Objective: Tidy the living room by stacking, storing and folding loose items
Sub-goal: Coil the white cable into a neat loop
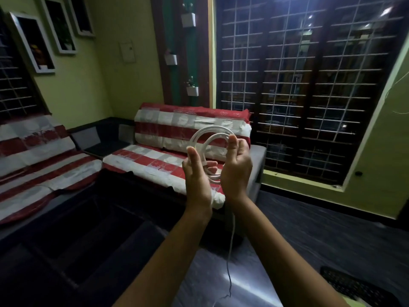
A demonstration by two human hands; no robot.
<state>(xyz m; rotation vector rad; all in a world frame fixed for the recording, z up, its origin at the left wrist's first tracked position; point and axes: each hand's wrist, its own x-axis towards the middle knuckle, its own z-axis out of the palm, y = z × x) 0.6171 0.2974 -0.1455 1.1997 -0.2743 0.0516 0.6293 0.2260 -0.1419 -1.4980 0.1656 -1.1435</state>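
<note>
While I stand in front of the striped sofa [168, 156], a white cable [209, 135] is being wound into loops between my two hands, raised over the sofa's right end. My left hand [195, 173] pinches the coil at its left side, thumb up; my right hand [238, 167] curls round the loops on the opposite side, thumb pressed on top. One loose tail [231, 251] hangs from the coil toward the dark floor [309, 229], its end trailing low, though the dim light makes it hard to tell whether it touches. Light and springy, the cable will likely try to uncoil, so I would hold where the loops cross and gather the limp tail last.
</note>
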